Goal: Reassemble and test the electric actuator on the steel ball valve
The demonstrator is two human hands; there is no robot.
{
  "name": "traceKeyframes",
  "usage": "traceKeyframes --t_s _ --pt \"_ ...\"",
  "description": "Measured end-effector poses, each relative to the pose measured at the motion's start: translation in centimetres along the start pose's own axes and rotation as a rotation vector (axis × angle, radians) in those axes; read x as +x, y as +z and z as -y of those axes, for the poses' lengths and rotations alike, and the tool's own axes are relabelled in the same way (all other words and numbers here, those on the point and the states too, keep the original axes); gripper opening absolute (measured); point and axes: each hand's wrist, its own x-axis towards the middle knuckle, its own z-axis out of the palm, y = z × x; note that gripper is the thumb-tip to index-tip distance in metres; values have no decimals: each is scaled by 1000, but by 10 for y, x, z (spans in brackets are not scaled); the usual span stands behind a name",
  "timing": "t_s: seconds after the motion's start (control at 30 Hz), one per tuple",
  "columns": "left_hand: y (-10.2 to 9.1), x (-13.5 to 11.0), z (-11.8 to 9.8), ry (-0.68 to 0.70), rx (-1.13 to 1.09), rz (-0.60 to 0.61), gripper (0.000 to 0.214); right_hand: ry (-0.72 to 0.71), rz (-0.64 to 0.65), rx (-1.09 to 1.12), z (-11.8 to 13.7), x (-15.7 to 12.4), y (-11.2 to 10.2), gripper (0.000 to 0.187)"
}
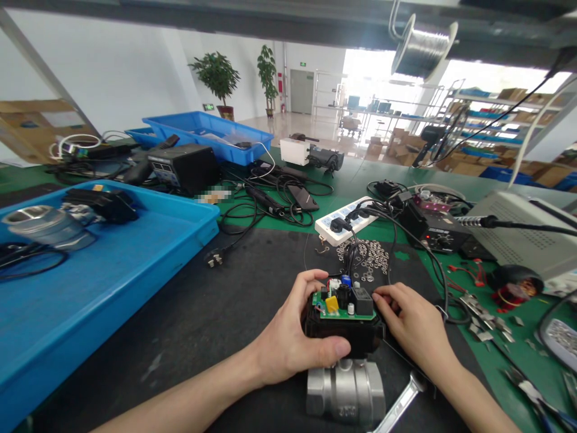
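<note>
A black actuator housing (360,337) with a green circuit board (345,304) on top sits on a silver metal valve body (346,391) near the table's front edge. My left hand (288,331) wraps round the housing's left side, thumb across its front and fingers behind. My right hand (417,328) is closed against the housing's right side, fingertips at the board's edge. A black cable (356,252) rises from the board. A metal wrench (399,403) lies just under my right wrist.
A large blue tray (135,258) with a metal part fills the left. Behind the housing lie a pile of small metal rings (369,255), a white power strip (345,219) and tangled cables. A soldering station (435,231) and tools sit at the right.
</note>
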Motion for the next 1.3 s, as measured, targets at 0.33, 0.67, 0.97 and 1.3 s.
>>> traceKeyframes --t_s 0.33,0.67,0.97,1.3 --pt "0 0 2 3 -2 1 85 -2 4 -4 0 0 0 20" --pt "-1 0 2 1 -1 0 86 2 10 -1 1 -1 -2 21" --pt "0 0 2 8 -26 3 86 5 16 9 1 0 -2 21" --pt "0 0 0 18 -61 32 89 58 -15 238 8 0 -25 24"
